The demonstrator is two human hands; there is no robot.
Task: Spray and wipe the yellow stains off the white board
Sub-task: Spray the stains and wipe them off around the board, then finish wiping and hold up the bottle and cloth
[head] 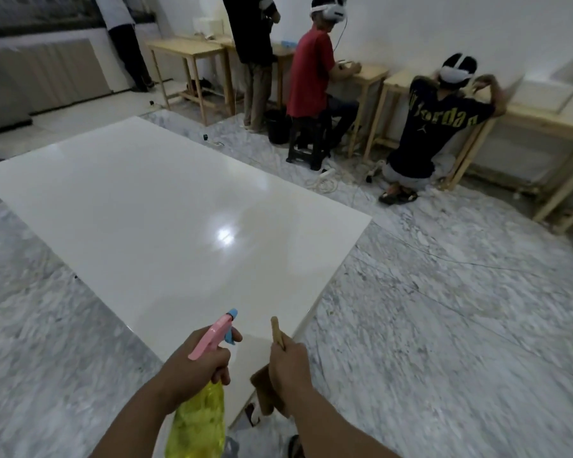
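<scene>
A large glossy white board (153,206) lies flat on the marble floor and stretches away from me. No yellow stain shows on its surface from here. My left hand (196,361) grips a spray bottle (201,414) with a yellow body and a pink and blue trigger head, held over the board's near corner with the nozzle facing the board. My right hand (290,365) holds a brown cloth (267,388), which sticks out above and below the fist, just right of the bottle.
Grey marble floor (444,325) surrounds the board. Two people wearing headsets, one seated (315,71) and one kneeling (440,123), work at wooden tables (543,123) along the right wall. Cables and a power strip (328,175) lie near the board's far right side. Two people stand at the back.
</scene>
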